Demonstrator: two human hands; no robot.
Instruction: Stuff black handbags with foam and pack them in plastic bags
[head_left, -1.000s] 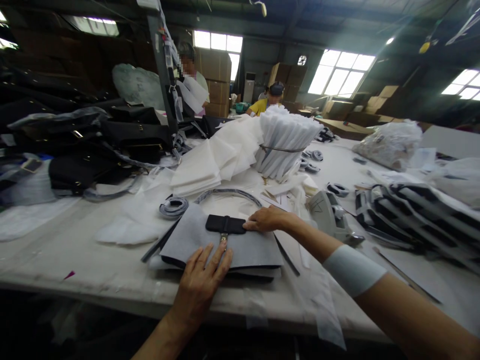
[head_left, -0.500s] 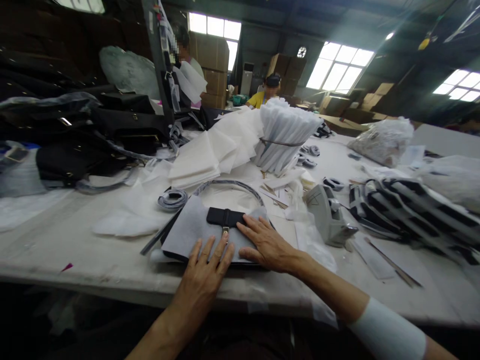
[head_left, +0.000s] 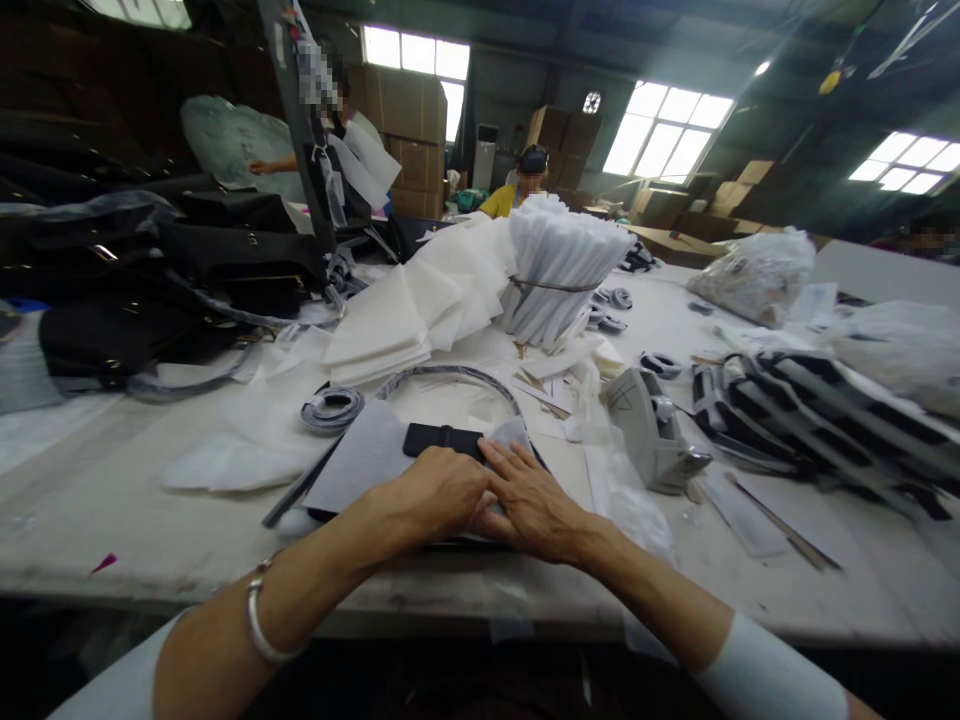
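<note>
Right hand spread flat, left hand curled, hold unclear: two hands over one bag

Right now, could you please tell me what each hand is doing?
Left hand: fingers mostly hidden; grip cannot be told.
Right hand: open, palm down over the grey sheet.
</note>
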